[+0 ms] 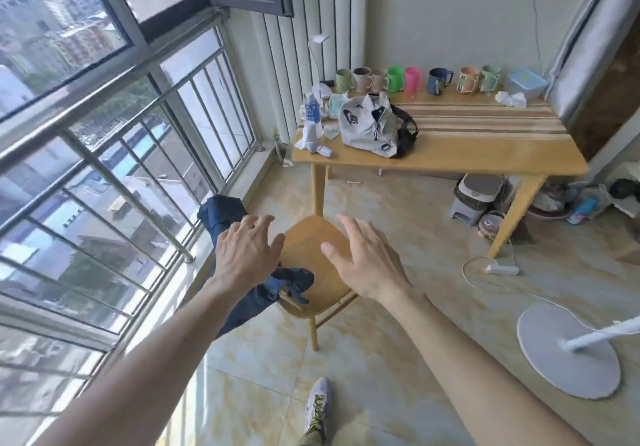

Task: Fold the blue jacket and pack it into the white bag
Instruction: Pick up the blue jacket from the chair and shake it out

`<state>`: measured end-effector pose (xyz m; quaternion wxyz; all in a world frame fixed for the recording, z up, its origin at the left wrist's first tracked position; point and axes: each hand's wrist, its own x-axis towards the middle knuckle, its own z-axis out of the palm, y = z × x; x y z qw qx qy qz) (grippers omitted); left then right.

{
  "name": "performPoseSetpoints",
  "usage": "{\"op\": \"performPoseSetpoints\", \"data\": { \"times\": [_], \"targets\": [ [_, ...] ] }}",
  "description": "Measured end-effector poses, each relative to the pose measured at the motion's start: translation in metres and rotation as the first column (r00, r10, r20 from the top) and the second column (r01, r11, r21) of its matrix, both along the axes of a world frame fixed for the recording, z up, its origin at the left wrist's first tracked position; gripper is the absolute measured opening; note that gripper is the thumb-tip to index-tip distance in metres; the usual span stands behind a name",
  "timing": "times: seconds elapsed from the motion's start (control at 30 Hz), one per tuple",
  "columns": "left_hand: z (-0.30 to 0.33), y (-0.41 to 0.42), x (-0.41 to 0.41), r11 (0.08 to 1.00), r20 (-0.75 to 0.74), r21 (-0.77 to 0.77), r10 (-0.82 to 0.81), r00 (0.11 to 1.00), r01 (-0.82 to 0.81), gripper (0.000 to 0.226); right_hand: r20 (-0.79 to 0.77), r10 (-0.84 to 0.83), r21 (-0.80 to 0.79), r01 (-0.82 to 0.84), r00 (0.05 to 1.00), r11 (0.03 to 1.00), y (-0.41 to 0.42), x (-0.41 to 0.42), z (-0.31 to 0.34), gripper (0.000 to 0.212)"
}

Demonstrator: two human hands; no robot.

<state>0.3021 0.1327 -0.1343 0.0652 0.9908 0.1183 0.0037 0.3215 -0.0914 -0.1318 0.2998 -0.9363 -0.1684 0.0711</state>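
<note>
- blue jacket point(221, 217) draped over wooden chair point(311, 255) back, by the window
- left hand point(247, 253) spread wide, over jacket, gripping nothing
- right hand point(367, 262) spread wide above seat, empty
- white bag point(363, 126) on table point(450, 158), well apart

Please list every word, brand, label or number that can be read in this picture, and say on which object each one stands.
"NIKE", with the swoosh mark above it, in dark print on the white bag on the table.
Bottle with a blue label beside the bag: print too small to read.
Orange mug: has a label, too blurred to read.
Shoe: yellow-green markings, not legible.
</note>
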Motion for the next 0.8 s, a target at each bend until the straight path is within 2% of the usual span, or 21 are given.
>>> {"op": "performPoseSetpoints", "data": {
  "times": [0.13, 0.33, 0.47, 0.53, 0.63, 0.7, 0.8],
  "targets": [
    [-0.047, 0.044, 0.034, 0.998, -0.098, -0.036, 0.048, 0.994, -0.052, 0.049, -0.148, 0.009, 0.029, -0.005, 0.989, 1.0, 0.072, 0.04, -0.055, 0.067],
    [-0.126, 0.104, 0.089, 0.989, -0.233, -0.104, 0.077, 0.969, -0.104, 0.044, -0.397, 0.041, 0.028, -0.033, 0.917, 0.999, 0.164, 0.097, -0.133, 0.075],
    [-0.172, 0.129, 0.102, 0.99, -0.366, -0.092, 0.068, 0.928, -0.109, 0.041, -0.593, 0.165, 0.015, -0.194, 0.788, 0.981, 0.2, 0.109, -0.177, 0.087],
    [-0.189, 0.137, 0.101, 0.996, -0.412, -0.06, 0.035, 0.911, -0.065, 0.028, -0.609, 0.192, 0.012, -0.233, 0.769, 0.972, 0.212, 0.105, -0.189, 0.07],
    [-0.197, 0.141, 0.104, 0.998, -0.438, -0.053, 0.013, 0.899, -0.041, 0.011, -0.502, 0.187, 0.028, -0.2, 0.844, 0.979, 0.224, 0.104, -0.192, 0.01],
    [-0.19, 0.14, 0.108, 0.995, -0.442, -0.088, 0.007, 0.897, -0.051, 0.009, -0.445, 0.153, 0.038, -0.153, 0.882, 0.988, 0.226, 0.107, -0.185, 0.012],
    [-0.172, 0.136, 0.121, 0.997, -0.397, -0.068, 0.001, 0.918, -0.03, 0.021, -0.37, 0.111, 0.051, -0.099, 0.922, 0.994, 0.218, 0.119, -0.167, 0.01]
  ]
}}
